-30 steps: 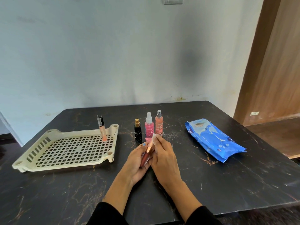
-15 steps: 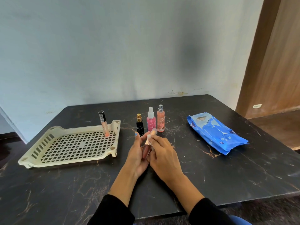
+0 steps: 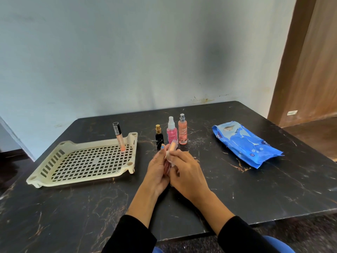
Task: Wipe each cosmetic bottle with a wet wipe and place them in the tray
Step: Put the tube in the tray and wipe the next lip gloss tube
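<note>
My left hand point(image 3: 158, 172) holds a slim reddish gloss tube point(image 3: 166, 166) upright at the table's middle. My right hand point(image 3: 187, 172) pinches a small white wet wipe point(image 3: 171, 149) around the tube's upper end. Behind the hands stand three bottles: a black one with a gold cap point(image 3: 159, 136), a pink spray bottle point(image 3: 171, 131) and a peach spray bottle point(image 3: 182, 129). A cream slotted tray point(image 3: 83, 165) lies to the left, and a peach concealer tube point(image 3: 119, 136) stands in its far right corner.
A blue pack of wet wipes point(image 3: 246, 143) lies on the right of the black marble table point(image 3: 255, 189). A pale wall runs behind the table and a wooden door panel point(image 3: 310, 61) stands at the right.
The wipe has slid up the gloss tube toward its cap, covering the top. The tube now stands more upright between both hands. The camera has tilted slightly.
</note>
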